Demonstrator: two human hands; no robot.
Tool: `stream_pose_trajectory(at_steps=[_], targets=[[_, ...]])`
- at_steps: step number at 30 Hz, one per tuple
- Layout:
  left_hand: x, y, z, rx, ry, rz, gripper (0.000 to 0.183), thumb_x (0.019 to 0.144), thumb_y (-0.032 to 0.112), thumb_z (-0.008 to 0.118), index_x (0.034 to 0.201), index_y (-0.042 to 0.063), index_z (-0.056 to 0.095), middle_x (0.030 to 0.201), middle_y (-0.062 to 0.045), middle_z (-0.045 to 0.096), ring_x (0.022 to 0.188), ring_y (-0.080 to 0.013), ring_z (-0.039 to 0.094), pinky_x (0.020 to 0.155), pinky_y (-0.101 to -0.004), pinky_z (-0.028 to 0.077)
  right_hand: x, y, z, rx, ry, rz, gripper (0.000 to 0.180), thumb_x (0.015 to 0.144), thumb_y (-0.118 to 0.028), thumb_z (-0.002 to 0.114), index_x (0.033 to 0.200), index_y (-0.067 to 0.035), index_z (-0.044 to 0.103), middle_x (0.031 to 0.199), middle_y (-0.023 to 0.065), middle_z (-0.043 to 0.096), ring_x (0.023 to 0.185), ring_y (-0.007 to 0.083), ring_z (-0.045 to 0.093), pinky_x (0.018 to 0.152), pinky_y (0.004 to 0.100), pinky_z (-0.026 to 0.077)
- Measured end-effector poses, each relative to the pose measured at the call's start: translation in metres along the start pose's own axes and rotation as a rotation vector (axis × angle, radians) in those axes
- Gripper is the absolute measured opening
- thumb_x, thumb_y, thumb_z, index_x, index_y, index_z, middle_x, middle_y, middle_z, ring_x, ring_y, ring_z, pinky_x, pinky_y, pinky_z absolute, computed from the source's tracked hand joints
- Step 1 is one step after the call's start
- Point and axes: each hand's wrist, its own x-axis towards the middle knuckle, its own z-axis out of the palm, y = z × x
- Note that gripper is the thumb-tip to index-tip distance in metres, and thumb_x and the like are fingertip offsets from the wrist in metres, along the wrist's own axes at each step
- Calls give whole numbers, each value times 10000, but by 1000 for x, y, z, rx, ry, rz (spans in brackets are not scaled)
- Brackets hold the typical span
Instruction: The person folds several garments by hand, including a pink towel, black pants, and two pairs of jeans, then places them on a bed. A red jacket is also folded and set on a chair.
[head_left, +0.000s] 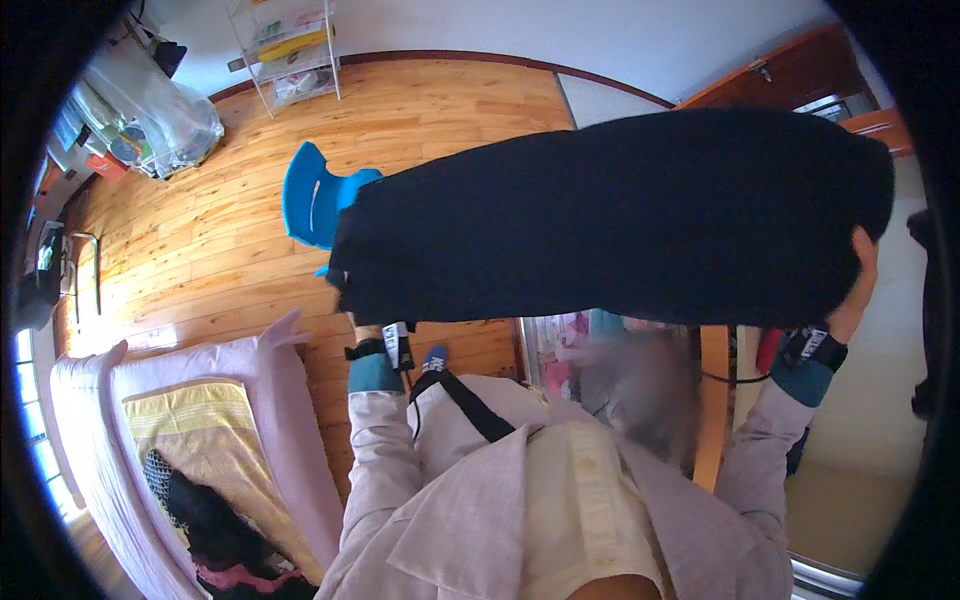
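Note:
A long piece of black fabric (600, 225), perhaps a folded garment, stretches sideways in front of my body. At its right end my right hand (859, 281) grips the edge, with the thumb lying over the cloth. The left end is held by my left hand (365, 328), whose fingers are mostly hidden behind the fabric. Both wrists carry dark straps bearing writing. Under the cloth, a cabinet compartment (555, 352) with colourful textiles partly shows.
A blue plastic chair (311, 199) stands behind the cloth's left end. To the left is a pink-covered piece of furniture (300, 420) with a yellow towel (202, 412) and dark clothes. A wire shelf (296, 56) and a plastic-covered rack (161, 112) stand farther off.

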Motion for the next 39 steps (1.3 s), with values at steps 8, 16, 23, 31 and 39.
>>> stream_pose_trajectory(at_steps=[8,16,23,31,39], targets=[[10,19,-56,63,26,-34,530,905,413,539,1238,2,522,1231,-133,568,1099,-304,558,979,-422,429,17,-1,19,-57,-346,-17,569,749,-231,730,1220,17,529,1066,120,619,931,184,597,854,277,455],[-3,-8,-2,110,-212,-256,506,921,391,517,1233,-7,523,1238,-138,566,1101,-292,562,967,-412,438,39,28,16,-159,-335,11,585,750,-238,734,1229,23,524,1106,119,609,956,194,597,871,279,454],[-27,-51,73,305,-81,-15,518,870,275,638,1271,17,438,1177,-118,567,1054,-252,575,877,-375,495,-3,-3,19,16,-258,97,548,794,-238,688,1248,9,508,1183,133,559,1060,214,556,923,299,443],[-99,-120,176,253,-392,-393,508,858,356,634,1234,48,488,1108,-97,594,949,-215,599,819,-352,501,-14,55,125,752,-956,-53,676,909,-368,505,1432,-39,232,1400,182,383,1278,278,402,1072,394,308],[-105,-84,142,1614,-54,-358,543,801,513,642,1218,191,515,1180,5,572,1023,-136,537,825,-329,459,-74,169,134,195,-1016,218,768,842,-360,643,1423,-30,263,1441,179,314,1336,294,307,1096,381,246]])
